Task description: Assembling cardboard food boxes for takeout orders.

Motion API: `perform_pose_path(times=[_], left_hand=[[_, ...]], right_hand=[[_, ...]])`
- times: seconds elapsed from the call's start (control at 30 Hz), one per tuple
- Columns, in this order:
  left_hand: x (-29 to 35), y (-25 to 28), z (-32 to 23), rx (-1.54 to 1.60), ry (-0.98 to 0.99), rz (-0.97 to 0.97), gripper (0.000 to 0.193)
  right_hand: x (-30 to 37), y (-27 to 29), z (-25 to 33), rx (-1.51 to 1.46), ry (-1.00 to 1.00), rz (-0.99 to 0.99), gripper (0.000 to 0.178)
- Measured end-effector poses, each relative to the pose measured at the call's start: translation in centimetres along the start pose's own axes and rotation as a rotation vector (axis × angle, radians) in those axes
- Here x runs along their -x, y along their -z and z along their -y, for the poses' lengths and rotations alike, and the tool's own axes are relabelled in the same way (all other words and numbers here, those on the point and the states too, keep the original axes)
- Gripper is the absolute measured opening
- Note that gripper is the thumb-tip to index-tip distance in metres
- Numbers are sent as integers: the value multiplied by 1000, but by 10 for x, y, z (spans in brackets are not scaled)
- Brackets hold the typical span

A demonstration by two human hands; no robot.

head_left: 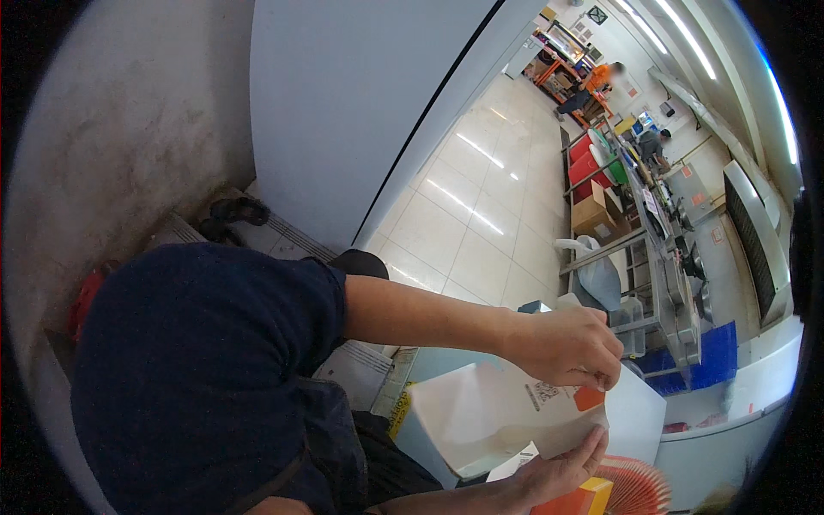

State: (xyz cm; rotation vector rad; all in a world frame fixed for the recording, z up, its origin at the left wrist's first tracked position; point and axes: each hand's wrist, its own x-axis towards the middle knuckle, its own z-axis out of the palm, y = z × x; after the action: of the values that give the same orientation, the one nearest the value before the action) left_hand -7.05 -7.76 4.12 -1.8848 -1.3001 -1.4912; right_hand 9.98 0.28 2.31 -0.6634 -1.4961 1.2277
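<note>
A white paper piece, perhaps a bag or carton (481, 412), lies before me with a printed square code and an orange patch; its exact kind is unclear. My left hand (566, 348) reaches across from above, fingers pinched at its far edge by the orange patch. Lower down, my right hand (558, 472) grips the same edge between thumb and fingers. The paper bends between the two hands. Beneath my right hand are an orange and yellow box (592, 496) and a round orange-red ribbed object (639, 485).
A tall pale grey cabinet (360, 103) stands at the upper left, beside a stained wall (129, 112). Dark footwear (236, 210) lies near its base. To the right runs a metal rack (635, 206) with tubs and a cardboard box (596, 210). Two people work far off.
</note>
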Motion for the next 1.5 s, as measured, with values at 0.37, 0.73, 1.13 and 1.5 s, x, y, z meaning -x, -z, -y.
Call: perform_pose_path(times=[0.37,0.73,1.13,1.5], left_hand=[[2,8,-3,25,81,247,9],[0,9,1,57,100,357,6],[5,-13,4,-94,-62,-29,14],[11,-37,-5,681,478,-280,13]], right_hand=[[1,-10,-8,160,226,209,27],[-1,-11,-11,59,77,238,23],[-8,-8,-16,183,160,216,24],[0,-13,-15,253,350,-7,20]])
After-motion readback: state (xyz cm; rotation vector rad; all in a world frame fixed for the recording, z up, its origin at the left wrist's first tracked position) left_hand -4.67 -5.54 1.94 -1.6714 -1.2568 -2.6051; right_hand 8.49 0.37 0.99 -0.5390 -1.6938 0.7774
